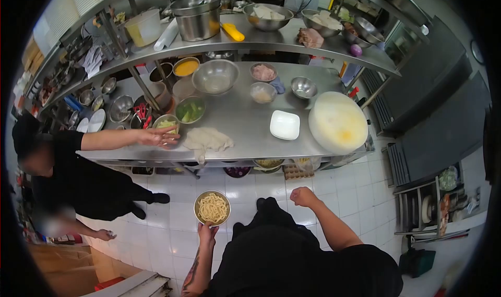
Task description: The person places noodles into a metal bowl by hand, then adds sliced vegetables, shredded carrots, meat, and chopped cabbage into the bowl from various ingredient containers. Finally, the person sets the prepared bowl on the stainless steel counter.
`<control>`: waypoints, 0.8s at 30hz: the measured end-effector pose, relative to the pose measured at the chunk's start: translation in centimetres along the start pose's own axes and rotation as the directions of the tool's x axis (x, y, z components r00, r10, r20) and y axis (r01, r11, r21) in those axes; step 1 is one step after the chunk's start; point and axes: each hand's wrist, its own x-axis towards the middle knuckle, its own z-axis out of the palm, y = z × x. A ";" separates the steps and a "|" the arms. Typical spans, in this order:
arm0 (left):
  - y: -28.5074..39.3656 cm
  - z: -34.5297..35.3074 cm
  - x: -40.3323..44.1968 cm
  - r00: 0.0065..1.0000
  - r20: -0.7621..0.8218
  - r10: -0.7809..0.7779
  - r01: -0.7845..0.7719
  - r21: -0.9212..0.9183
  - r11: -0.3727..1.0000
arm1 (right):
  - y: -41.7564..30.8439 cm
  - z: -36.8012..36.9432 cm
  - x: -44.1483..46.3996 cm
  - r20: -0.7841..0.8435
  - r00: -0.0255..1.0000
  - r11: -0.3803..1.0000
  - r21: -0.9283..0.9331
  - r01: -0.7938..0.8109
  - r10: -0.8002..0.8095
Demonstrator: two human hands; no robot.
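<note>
My left hand (207, 232) grips the near rim of a metal bowl (197, 209), thumb at the edge, and carries it above the tiled floor. Pale, thick noodles (213, 207) fill this bowl. Off to the right, my right hand (304, 197) hangs in front of the steel table with its fingers curled in; nothing shows in it. On the table (250, 132) ahead, a white square dish (285, 125) lies nearest to that hand. Beside the dish is a big round white board (338, 122) with a yellow stain.
A co-worker in black (88, 177) stands at the left, one arm stretched over the table near a crumpled cloth (209, 139). Bowls of greens (190, 110) and raw meat (263, 72) sit farther back. Above them runs a steel shelf (282, 36). An egg tray (299, 172) is under the table.
</note>
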 end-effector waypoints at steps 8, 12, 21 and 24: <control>1.6 5.7 -0.3 0.999 0.048 0.008 -0.009 0.013 1.000 | 2.7 -2.9 6.2 -0.127 0.991 0.700 0.712 0.057 0.050; 2.0 10.8 0.2 0.999 0.054 0.001 -0.006 0.077 0.997 | 1.7 -12.5 11.3 -0.340 0.926 0.538 0.817 0.206 0.162; 6.3 26.3 4.9 0.954 0.194 0.230 -0.267 0.191 0.945 | 8.4 -24.0 30.8 0.042 0.854 -0.338 0.928 0.160 0.519; 6.6 29.6 7.0 0.972 0.160 0.170 -0.190 0.116 0.975 | 10.6 -23.6 35.3 -0.013 0.807 -0.360 0.891 0.278 0.591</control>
